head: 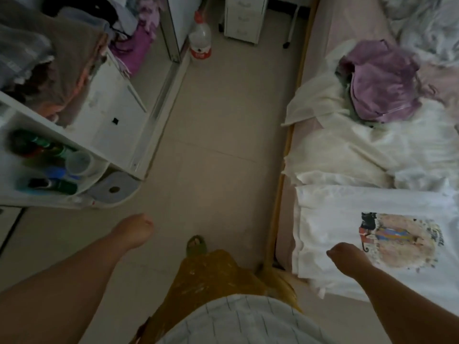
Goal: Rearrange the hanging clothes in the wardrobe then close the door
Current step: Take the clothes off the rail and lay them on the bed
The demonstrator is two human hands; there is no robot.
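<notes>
white folded t-shirt [347, 227] lay on the bed [285, 232] under the right hand [344, 252], whose fingers looked loosely curled and empty like the left hand [135, 230], so the wardrobe [119, 115] clothes [62, 58] probably awaited another garment lifted across.

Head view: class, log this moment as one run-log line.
left hand: loosely curled, empty | right hand: curled, over T-shirt on bed | wardrobe door: unseen
</notes>
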